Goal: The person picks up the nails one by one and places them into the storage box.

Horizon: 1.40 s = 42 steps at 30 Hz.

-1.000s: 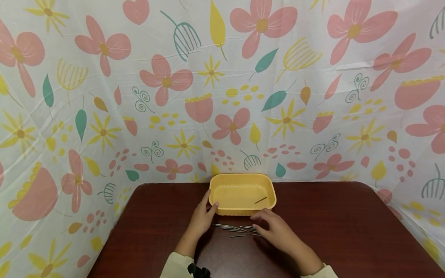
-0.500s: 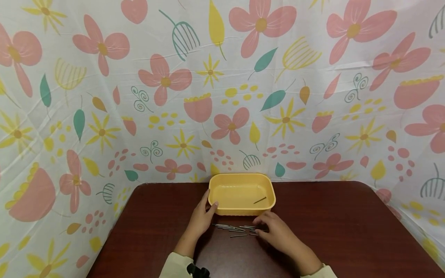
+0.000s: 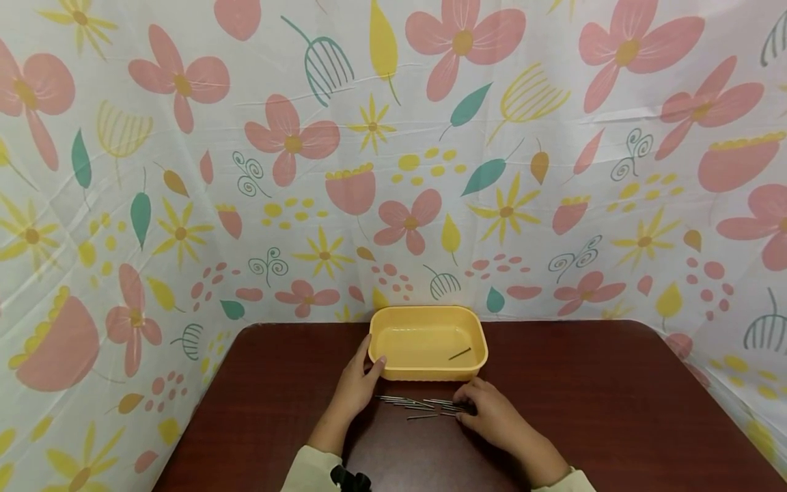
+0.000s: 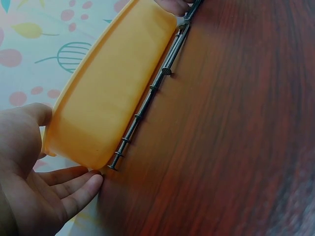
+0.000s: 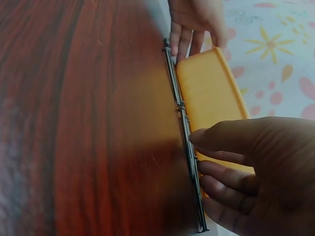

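A yellow plastic tray [image 3: 393, 336] stands at the back of the table, one nail [image 3: 460, 354] lying inside it. At its left front corner my left hand [image 3: 356, 384] grips it, thumb over the rim and fingers along the outer wall. Several loose metal nails [image 3: 406, 403] lie in a low pile in front of the tray, their flat heads plain in the left wrist view. My right hand [image 3: 492, 413] is at the pile's right end, fingers bent and fingertips at the nails [image 5: 189, 147]. Thumb and fingers look apart; no nail appears lifted.
The dark red-brown table [image 3: 590, 396] has rounded back corners. A white cloth [image 3: 424, 137] printed with flowers hangs behind it and along both sides. A small black device [image 3: 350, 478] sits at the left sleeve.
My right hand has moved slightly right along the nail pile, and its fingers have drawn closer to the nails. The left hand and the tray stay in place.
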{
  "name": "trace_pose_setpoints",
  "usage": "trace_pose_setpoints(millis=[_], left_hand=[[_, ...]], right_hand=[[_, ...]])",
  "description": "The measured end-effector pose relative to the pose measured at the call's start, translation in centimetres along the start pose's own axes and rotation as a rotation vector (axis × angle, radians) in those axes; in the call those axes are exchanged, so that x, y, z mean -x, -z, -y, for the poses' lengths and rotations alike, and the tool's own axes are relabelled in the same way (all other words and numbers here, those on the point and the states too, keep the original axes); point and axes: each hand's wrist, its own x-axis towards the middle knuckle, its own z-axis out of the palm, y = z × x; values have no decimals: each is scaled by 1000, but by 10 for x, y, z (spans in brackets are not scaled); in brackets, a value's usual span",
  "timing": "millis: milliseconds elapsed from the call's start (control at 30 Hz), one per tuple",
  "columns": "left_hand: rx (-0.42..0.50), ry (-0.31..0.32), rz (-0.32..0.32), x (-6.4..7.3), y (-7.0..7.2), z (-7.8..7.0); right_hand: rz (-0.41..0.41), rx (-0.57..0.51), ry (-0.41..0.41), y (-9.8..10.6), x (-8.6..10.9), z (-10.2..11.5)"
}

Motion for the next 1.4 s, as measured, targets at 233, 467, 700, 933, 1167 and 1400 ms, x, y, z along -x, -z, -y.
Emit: trace_pose_setpoints(millis=[233, 467, 700, 933, 1167, 1400], left_hand=[[5, -1, -1, 0, 0, 0], [13, 3, 0, -1, 0, -2], [19, 5, -2, -1, 0, -2], [19, 11, -4, -1, 0, -1], [22, 10, 0, -1, 0, 0], [8, 30, 0, -1, -1, 1]], right_hand=[[-24, 25, 27, -3, 1, -2], [-53, 54, 61, -4, 2, -3], [-43, 32, 63, -4, 1, -3], [-13, -2, 50, -2, 1, -2], [-6, -16, 61, -1, 1, -2], [-2, -25, 72, -2, 1, -4]])
